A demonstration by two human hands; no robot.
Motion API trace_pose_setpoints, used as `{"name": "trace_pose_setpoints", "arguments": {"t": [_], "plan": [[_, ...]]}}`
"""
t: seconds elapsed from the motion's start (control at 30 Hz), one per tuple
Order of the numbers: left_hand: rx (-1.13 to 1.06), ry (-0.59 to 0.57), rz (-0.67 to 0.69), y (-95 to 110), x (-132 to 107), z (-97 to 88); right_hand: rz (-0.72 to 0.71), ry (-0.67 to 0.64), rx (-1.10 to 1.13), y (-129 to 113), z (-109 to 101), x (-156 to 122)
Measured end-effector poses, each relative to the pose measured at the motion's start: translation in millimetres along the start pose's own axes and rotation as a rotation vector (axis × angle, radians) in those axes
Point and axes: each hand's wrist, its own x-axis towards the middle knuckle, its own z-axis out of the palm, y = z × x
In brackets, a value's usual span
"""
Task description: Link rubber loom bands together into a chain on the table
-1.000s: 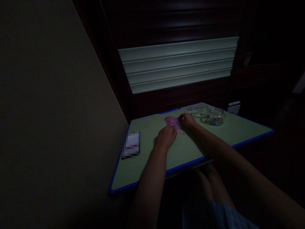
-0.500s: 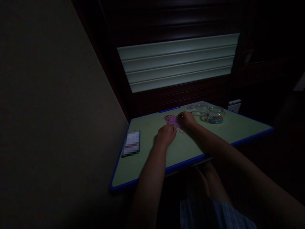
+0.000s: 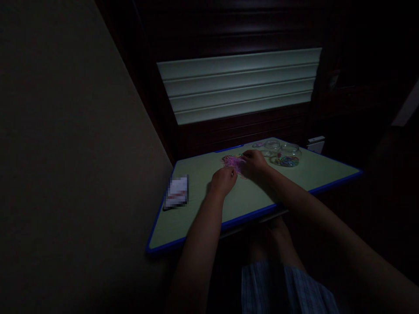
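Work was judged only partway along: a loose pink pile (image 3: pixel 230 163) of thin pieces was left on the bench (image 3: pixel 199 187), at one o'clock from the left hand (image 3: pixel 224 179) and nine o'clock from the right hand (image 3: pixel 254 160), while coloured pieces (image 3: pixel 289 161) were already contained in a clear jar (image 3: pixel 290 148) at three o'clock from the right hand. Both hands were curled narrow at the pile's edges; whether anything was pinched could not be told, nor could the pieces left be counted.
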Motion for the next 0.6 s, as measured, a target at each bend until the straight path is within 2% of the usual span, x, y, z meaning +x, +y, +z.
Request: {"name": "trace_pose_setpoints", "arguments": {"t": [0.1,0.23,0.4,0.47,0.6], "plan": [[-0.042,0.008,-0.013,-2.4,0.7,1.6,0.009,-0.033,0.106,-2.9,0.3,0.6],[-0.118,0.041,-0.038,-5.0,1.6,3.0,0.097,-0.099,0.345,-9.4,-4.6,-2.6],[-0.249,0.079,-0.109,-7.1,5.0,4.7,0.123,-0.293,0.571,-12.0,-9.2,-8.3],[-0.335,0.115,-0.143,-8.3,7.3,7.1,0.118,-0.351,0.623,-11.0,-8.2,-8.7],[-0.62,0.166,-0.272,-11.6,12.6,15.3,0.121,-0.334,0.656,-10.9,-7.1,-7.2]]}}
